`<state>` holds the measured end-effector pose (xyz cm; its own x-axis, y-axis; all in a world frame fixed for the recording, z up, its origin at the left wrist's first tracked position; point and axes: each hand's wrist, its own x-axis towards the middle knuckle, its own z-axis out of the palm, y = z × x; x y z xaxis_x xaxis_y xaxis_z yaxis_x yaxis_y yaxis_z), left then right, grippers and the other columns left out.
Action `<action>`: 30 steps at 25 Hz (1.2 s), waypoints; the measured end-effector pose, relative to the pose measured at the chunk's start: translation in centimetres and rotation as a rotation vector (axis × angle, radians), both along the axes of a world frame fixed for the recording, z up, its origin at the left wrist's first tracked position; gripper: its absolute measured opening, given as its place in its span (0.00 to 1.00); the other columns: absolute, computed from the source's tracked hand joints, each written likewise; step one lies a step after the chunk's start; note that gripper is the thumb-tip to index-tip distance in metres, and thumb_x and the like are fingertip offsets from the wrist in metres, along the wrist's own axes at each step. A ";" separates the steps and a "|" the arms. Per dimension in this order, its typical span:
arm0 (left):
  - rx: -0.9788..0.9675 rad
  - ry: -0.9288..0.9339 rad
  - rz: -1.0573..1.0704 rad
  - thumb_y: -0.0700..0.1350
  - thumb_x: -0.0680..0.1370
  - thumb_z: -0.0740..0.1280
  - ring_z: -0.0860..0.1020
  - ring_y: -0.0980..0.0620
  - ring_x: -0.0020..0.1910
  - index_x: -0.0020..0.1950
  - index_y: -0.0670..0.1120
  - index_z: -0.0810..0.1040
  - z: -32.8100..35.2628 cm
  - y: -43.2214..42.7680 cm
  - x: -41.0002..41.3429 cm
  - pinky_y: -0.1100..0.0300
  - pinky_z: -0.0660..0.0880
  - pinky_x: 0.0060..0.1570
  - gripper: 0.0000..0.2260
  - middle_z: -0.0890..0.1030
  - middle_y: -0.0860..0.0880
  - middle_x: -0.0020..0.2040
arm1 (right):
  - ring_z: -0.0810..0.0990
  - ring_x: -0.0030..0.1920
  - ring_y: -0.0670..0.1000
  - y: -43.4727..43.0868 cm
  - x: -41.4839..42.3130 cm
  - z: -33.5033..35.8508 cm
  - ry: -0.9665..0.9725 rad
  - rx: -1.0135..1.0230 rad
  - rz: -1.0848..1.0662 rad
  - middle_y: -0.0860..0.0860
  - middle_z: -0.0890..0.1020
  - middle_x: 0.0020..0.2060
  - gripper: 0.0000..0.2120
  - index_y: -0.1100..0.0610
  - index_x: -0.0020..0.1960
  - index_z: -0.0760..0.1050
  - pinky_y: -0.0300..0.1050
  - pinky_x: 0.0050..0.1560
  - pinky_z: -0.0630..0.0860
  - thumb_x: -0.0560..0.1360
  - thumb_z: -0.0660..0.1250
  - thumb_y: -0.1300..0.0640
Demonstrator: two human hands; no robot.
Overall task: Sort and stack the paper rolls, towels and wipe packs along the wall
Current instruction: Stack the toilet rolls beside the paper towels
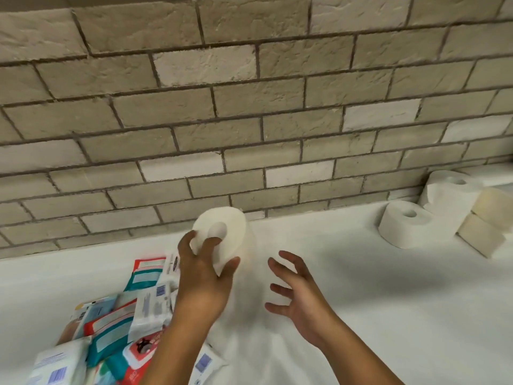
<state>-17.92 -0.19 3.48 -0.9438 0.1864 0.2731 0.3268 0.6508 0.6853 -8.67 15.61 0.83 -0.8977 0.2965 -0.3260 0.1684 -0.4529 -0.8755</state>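
My left hand (204,269) grips a white paper roll (231,232) from the near side, a finger hooked into its core, above the white counter (388,301). Just right of it, my right hand (294,290) hovers with fingers spread and holds nothing. A loose heap of wipe packs (111,326) in teal, red and white lies at the lower left, partly under my left forearm. By the wall at the right stand two white paper rolls (402,226), the farther roll (449,193) taller, beside a stack of beige folded towels (483,232).
A brick wall (249,107) in beige and white runs along the back of the counter. Open white surface stretches between my hands and the rolls at the right.
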 end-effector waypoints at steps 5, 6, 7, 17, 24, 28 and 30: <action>0.033 -0.077 -0.211 0.53 0.76 0.73 0.59 0.49 0.78 0.70 0.61 0.72 -1.8 6.1 3.3 0.58 0.62 0.72 0.23 0.53 0.50 0.80 | 0.72 0.68 0.59 3.9 1.8 -0.3 -0.025 -0.010 -0.073 0.42 0.75 0.63 0.48 0.27 0.72 0.59 0.66 0.59 0.79 0.58 0.80 0.33; 0.020 -0.103 -0.251 0.54 0.76 0.73 0.56 0.50 0.79 0.70 0.62 0.72 -1.9 7.5 3.7 0.58 0.61 0.73 0.23 0.53 0.51 0.81 | 0.73 0.67 0.59 4.9 2.2 -0.5 -0.041 -0.005 -0.101 0.43 0.75 0.64 0.49 0.26 0.72 0.58 0.66 0.57 0.80 0.57 0.81 0.32; 0.010 -0.122 -0.288 0.54 0.76 0.72 0.54 0.51 0.80 0.70 0.63 0.72 -1.9 8.9 4.1 0.58 0.60 0.73 0.23 0.53 0.52 0.81 | 0.74 0.66 0.59 6.1 2.7 -0.7 -0.054 0.002 -0.126 0.44 0.75 0.64 0.49 0.26 0.71 0.58 0.64 0.55 0.81 0.57 0.81 0.32; 0.068 -0.205 -0.533 0.54 0.75 0.73 0.57 0.62 0.76 0.59 0.70 0.69 -2.3 25.8 8.3 0.76 0.60 0.58 0.19 0.54 0.62 0.77 | 0.85 0.57 0.57 20.9 7.4 -2.3 -0.063 -0.028 -0.371 0.51 0.84 0.59 0.31 0.33 0.63 0.72 0.54 0.47 0.85 0.64 0.81 0.43; 0.541 -0.670 -0.275 0.68 0.70 0.71 0.77 0.52 0.63 0.59 0.70 0.72 -4.2 36.3 8.0 0.45 0.76 0.63 0.20 0.78 0.53 0.64 | 0.85 0.55 0.62 30.8 7.8 -3.0 -0.038 -0.043 -0.457 0.56 0.82 0.58 0.32 0.42 0.62 0.69 0.55 0.50 0.83 0.62 0.79 0.43; 0.678 -0.729 -0.295 0.51 0.79 0.69 0.83 0.52 0.54 0.60 0.62 0.76 -3.9 41.6 7.7 0.47 0.82 0.55 0.11 0.84 0.51 0.56 | 0.84 0.55 0.62 35.8 6.4 -2.3 -0.055 -0.002 -0.438 0.56 0.79 0.58 0.33 0.46 0.62 0.66 0.55 0.52 0.83 0.63 0.77 0.42; 0.702 -0.744 -0.289 0.51 0.79 0.69 0.82 0.53 0.54 0.63 0.59 0.75 -3.4 43.9 7.1 0.45 0.80 0.58 0.13 0.83 0.53 0.56 | 0.84 0.54 0.60 38.2 5.8 -1.7 -0.066 0.018 -0.391 0.55 0.79 0.58 0.33 0.46 0.64 0.66 0.54 0.54 0.81 0.65 0.77 0.41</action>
<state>-10.79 43.75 0.08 -0.8625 0.4553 -0.2208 -0.2498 -0.0036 0.9683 -2.89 53.81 -0.89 -0.6935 0.6177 -0.3707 0.0426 -0.4785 -0.8770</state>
